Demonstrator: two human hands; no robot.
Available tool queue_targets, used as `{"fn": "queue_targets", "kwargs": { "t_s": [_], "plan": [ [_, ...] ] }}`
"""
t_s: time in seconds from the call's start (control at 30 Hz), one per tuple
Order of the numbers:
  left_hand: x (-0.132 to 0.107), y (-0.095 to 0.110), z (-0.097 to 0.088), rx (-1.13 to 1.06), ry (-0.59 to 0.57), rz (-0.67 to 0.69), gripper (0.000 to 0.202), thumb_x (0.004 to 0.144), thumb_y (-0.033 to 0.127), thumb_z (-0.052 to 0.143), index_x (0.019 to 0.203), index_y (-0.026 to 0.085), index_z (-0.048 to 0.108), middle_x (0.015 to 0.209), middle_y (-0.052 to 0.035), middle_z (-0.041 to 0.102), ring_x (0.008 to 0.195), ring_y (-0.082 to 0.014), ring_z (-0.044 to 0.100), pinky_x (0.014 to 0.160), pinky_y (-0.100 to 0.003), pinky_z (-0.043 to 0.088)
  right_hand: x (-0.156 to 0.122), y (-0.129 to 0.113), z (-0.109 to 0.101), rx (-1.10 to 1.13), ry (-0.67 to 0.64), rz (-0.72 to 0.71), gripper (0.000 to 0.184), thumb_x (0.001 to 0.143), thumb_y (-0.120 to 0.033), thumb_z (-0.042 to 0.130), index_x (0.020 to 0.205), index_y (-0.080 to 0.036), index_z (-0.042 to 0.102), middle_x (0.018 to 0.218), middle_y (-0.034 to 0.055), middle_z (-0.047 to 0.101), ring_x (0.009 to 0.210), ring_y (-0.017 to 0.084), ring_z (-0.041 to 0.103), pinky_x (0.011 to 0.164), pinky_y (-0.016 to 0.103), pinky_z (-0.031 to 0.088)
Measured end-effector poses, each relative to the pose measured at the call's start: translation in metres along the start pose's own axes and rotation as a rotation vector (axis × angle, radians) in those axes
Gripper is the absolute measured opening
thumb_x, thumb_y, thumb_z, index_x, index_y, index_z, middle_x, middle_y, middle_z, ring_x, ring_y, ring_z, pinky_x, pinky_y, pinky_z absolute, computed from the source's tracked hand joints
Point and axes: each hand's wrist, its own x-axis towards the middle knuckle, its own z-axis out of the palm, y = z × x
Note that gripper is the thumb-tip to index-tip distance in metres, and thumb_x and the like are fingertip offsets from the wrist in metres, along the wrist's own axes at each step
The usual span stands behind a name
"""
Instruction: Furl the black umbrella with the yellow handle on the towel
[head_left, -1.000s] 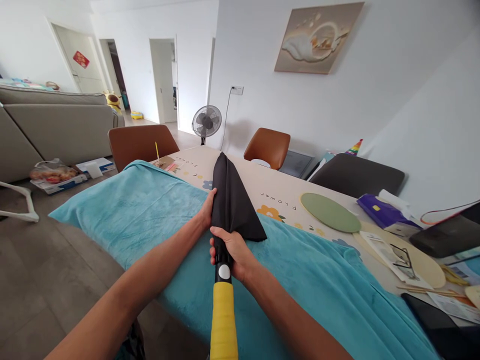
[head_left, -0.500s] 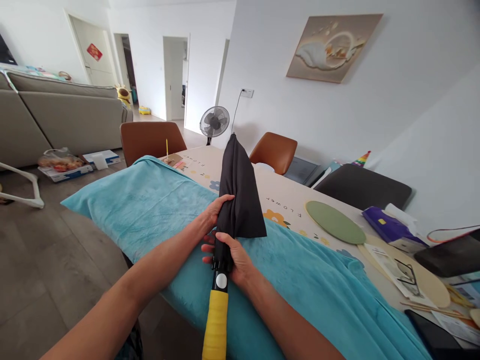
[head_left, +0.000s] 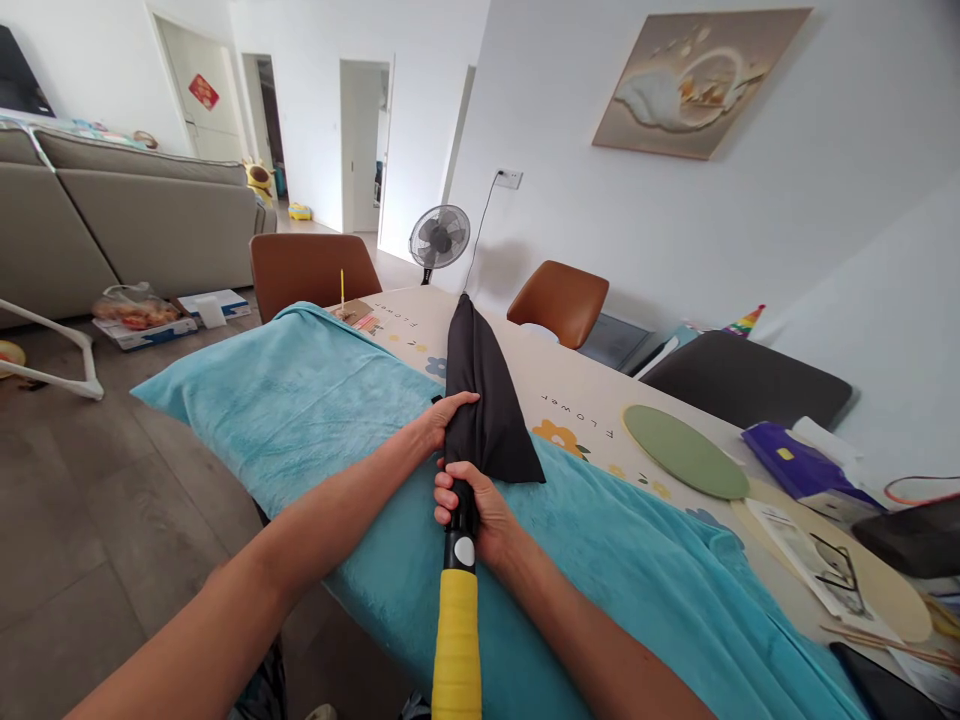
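A folded black umbrella (head_left: 487,410) with a yellow wrapped handle (head_left: 456,640) points away from me over the table, its tip toward the fan. My left hand (head_left: 448,418) is closed around the folded canopy, thumb lying on top of the cloth. Just below, my right hand (head_left: 480,505) wraps its fingers around the black neck, above a round white button (head_left: 464,551). One loose flap of canopy hangs out to the right. Beneath the umbrella a turquoise blanket (head_left: 322,380) is spread along the table's near side.
On the patterned table (head_left: 592,370) lie a green oval mat (head_left: 686,450), a purple tissue pack (head_left: 806,465), glasses (head_left: 836,570) and a dark phone (head_left: 889,685). Brown chairs (head_left: 315,275) and a standing fan (head_left: 440,237) are beyond. A grey sofa (head_left: 157,220) stands at left.
My right hand's fingers, loosely spread before, are now curled tightly around the umbrella's neck. The umbrella tip sits slightly lower in view, and the whole scene has shifted a little to the right.
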Motion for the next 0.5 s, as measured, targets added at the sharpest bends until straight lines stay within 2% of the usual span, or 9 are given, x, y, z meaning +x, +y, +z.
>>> {"fn": "queue_targets", "kwargs": {
  "t_s": [0.07,0.17,0.3,0.4,0.5],
  "plan": [
    [0.003,0.000,-0.001,-0.082,-0.018,-0.074,0.031,0.076,0.040,0.053,0.072,0.011,0.062,0.060,-0.0079,0.065,0.058,-0.0174,0.062,0.063,-0.029,0.055,0.000,0.000,-0.002,0.024,-0.014,-0.004,0.017,0.069,-0.016,0.058,0.084,-0.015,0.051,0.057,-0.0067,0.047,0.040,0.004,0.040,0.038,0.019,0.037],
    [0.007,-0.001,0.000,-0.145,-0.046,-0.114,0.029,0.072,0.039,0.059,0.075,0.010,0.062,0.061,-0.0083,0.066,0.057,-0.0184,0.062,0.060,-0.030,0.054,0.000,0.000,-0.003,0.062,-0.029,-0.006,0.015,0.070,-0.017,0.058,0.084,-0.015,0.051,0.057,-0.0070,0.047,0.040,0.004,0.039,0.038,0.018,0.037],
    [0.010,-0.005,0.001,-0.073,-0.012,-0.009,0.030,0.068,0.039,0.064,0.078,0.011,0.062,0.070,-0.0094,0.068,0.064,-0.0195,0.064,0.062,-0.031,0.054,-0.002,-0.001,-0.004,0.109,-0.053,-0.012,0.013,0.070,-0.016,0.057,0.082,-0.015,0.051,0.056,-0.0073,0.045,0.040,0.003,0.038,0.038,0.018,0.037],
    [0.010,-0.003,-0.003,0.149,0.107,0.158,0.040,0.062,0.050,0.066,0.079,0.013,0.061,0.079,-0.0092,0.069,0.073,-0.0208,0.064,0.064,-0.030,0.052,-0.003,-0.001,-0.006,0.131,-0.064,-0.016,0.014,0.070,-0.016,0.057,0.082,-0.015,0.051,0.056,-0.0076,0.045,0.039,0.003,0.037,0.038,0.017,0.036],
    [0.006,0.006,-0.013,0.529,0.361,0.337,0.050,0.065,0.062,0.058,0.079,0.015,0.061,0.076,-0.0086,0.068,0.077,-0.0227,0.063,0.064,-0.029,0.047,-0.003,-0.001,-0.007,0.129,-0.068,-0.021,0.014,0.069,-0.015,0.058,0.081,-0.015,0.050,0.056,-0.0074,0.045,0.040,0.003,0.037,0.038,0.017,0.036]
  ]
}}
